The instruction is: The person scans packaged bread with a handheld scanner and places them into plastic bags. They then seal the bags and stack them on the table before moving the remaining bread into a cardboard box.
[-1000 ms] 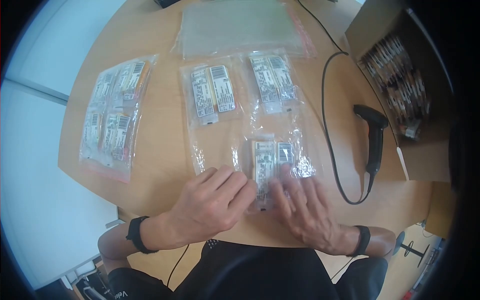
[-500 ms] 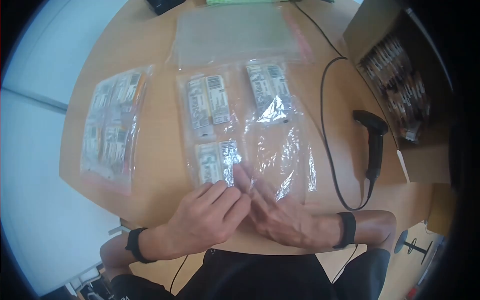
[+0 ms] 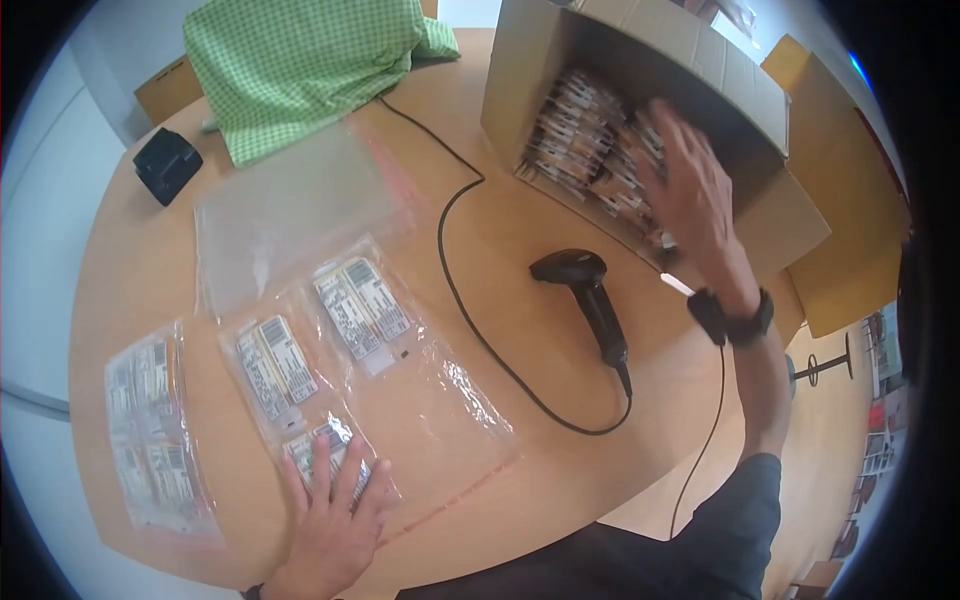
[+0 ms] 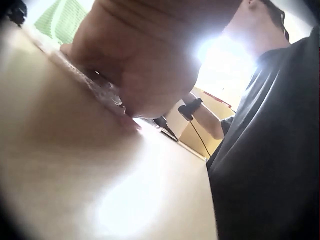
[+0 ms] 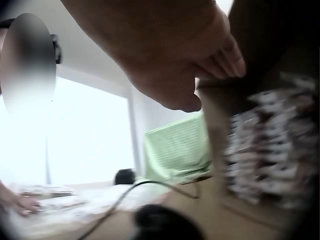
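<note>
- On the bench (image 3: 540,470), a filled clear bag (image 3: 160,528) lay at the far left with four labelled packets showing in two rows, so that one looked complete.
- Beside it, a second clear bag (image 3: 430,420) lay flat with three packets: two in its far row (image 3: 275,365) (image 3: 362,310) and one in the near row (image 3: 330,462). Judged against the filled bag's layout, it seemed one packet short, at its near right.
- The left hand (image 3: 335,530) rested on that near packet, fingers spread and pinching nothing.
- The right hand (image 3: 695,190) was at the mouth of the cardboard box (image 3: 770,215), open, its fingers extended; no packet could be seen in it.
- Many more packets (image 3: 580,125) stood in close rows inside the box, and a stack of flat clear bags (image 3: 290,200) lay towards the green checked cloth (image 3: 300,80), so plenty seemed left to fill.
- The packets on the bench bore white labels with barcodes and small print, too fine to read; no brand could be made out.
- A black handheld scanner (image 3: 597,310) lay between the second bag and the box, its cable (image 3: 442,240) curving around it.
</note>
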`<state>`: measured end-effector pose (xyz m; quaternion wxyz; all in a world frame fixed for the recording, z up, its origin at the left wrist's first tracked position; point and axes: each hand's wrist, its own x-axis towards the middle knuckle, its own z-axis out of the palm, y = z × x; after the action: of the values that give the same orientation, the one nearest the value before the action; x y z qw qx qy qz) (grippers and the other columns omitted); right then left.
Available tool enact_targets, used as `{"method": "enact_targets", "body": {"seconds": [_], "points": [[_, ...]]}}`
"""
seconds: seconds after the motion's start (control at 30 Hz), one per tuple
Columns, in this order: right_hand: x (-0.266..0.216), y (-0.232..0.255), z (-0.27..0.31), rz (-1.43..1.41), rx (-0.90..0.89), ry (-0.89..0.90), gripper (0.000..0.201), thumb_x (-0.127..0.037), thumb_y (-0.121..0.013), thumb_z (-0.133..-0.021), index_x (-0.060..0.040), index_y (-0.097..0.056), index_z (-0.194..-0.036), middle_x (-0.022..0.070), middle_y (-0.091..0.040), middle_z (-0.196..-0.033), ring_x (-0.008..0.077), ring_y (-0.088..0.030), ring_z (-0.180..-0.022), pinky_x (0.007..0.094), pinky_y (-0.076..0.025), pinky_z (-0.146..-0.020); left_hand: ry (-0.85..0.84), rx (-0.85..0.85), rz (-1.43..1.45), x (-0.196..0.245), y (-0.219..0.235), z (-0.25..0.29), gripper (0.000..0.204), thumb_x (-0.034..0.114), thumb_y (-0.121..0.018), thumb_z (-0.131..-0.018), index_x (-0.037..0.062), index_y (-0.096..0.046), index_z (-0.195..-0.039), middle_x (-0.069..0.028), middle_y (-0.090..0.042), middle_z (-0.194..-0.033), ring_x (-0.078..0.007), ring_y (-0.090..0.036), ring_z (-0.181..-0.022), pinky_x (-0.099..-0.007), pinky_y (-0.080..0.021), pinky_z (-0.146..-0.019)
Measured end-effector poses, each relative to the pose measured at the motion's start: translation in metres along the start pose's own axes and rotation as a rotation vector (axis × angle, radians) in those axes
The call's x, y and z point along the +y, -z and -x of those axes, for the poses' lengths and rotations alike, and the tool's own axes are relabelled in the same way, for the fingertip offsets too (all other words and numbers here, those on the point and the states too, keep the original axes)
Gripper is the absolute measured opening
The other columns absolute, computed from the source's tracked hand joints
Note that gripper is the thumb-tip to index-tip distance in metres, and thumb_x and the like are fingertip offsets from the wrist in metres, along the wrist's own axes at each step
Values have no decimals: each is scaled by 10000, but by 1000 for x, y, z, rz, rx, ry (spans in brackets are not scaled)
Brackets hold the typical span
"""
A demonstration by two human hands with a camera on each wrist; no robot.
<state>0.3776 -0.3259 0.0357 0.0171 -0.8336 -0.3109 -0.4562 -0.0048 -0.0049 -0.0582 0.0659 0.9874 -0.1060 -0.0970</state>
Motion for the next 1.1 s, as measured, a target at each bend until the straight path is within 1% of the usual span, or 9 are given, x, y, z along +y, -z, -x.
{"method": "enact_targets", "body": {"seconds": [0.1,0.2,0.37,0.43,0.53,0.6,0.8,0.9,1.1], "points": [[46,-18,-7,252,-499,-500,360,-255,-652,-1009,20,-669,-1241,287,-739,-1040,472,-721,-1014,545,-588,-885,14,28,-3,0,-5,1,636,294,-673,-982,89,-494,-1557,-277,-264,-1692,-592,-164,-1557,-832,-94,-1175],[111,-64,34,112,-490,-360,298,-242,-602,-1032,-9,-681,-1201,300,-733,-966,477,-725,-976,541,-594,-833,-18,14,-42,1,-3,4,625,339,-678,-987,109,-517,-1546,-270,-298,-1676,-570,-190,-1559,-827,-106,-1178],[36,12,23,392,-474,-363,133,-151,-616,-1011,-54,-699,-1047,243,-750,-934,414,-749,-911,460,-605,-736,-109,-47,41,4,20,2,664,458,-658,-1010,98,-508,-1549,-270,-315,-1666,-519,-220,-1569,-777,-137,-1207],[6,38,35,254,-57,-150,147,-75,-708,-936,-59,-721,-1081,196,-765,-933,357,-758,-826,420,-601,-696,-103,-64,82,6,29,-8,699,500,-641,-1024,93,-478,-1568,-265,-312,-1669,-489,-227,-1579,-730,-160,-1237],[-56,85,32,127,154,110,320,70,-734,-858,4,-738,-1171,161,-778,-972,265,-766,-814,327,-559,-630,-34,119,904,10,30,-34,789,592,-567,-1047,90,-372,-1624,-231,-317,-1681,-427,-240,-1595,-592,-214,-1284],[-95,102,37,103,195,298,317,101,-711,-846,37,-747,-1154,165,-788,-1003,228,-781,-872,276,-528,-611,-6,48,1997,24,37,-64,815,502,-609,-1061,11,-288,-1627,-212,-305,-1694,-378,-238,-1598,-604,-243,-1272],[-172,117,59,-250,90,785,259,-157,-675,-934,9,-762,-1113,164,-800,-1045,231,-784,-916,245,-468,-604,43,126,2155,35,73,-114,526,305,-547,-1128,39,-378,-1548,-124,-568,-1442,-215,-540,-1370,-400,-437,-1171],[-173,113,70,-666,-148,674,271,-94,-790,-872,30,-753,-1110,189,-768,-1152,275,-776,-1033,270,-504,-646,137,212,2037,17,64,-130,462,172,-597,-1099,18,-448,-1508,-86,-619,-1376,-148,-626,-1231,-330,-547,-1037],[-91,78,94,-497,-313,-307,606,-148,-834,-858,0,-587,-1391,183,-716,-1036,269,-710,-914,366,-555,-751,99,213,1901,-36,60,-140,425,209,-605,-1101,12,-523,-1468,-74,-683,-1305,-141,-654,-1192,-342,-543,-1036]]}}
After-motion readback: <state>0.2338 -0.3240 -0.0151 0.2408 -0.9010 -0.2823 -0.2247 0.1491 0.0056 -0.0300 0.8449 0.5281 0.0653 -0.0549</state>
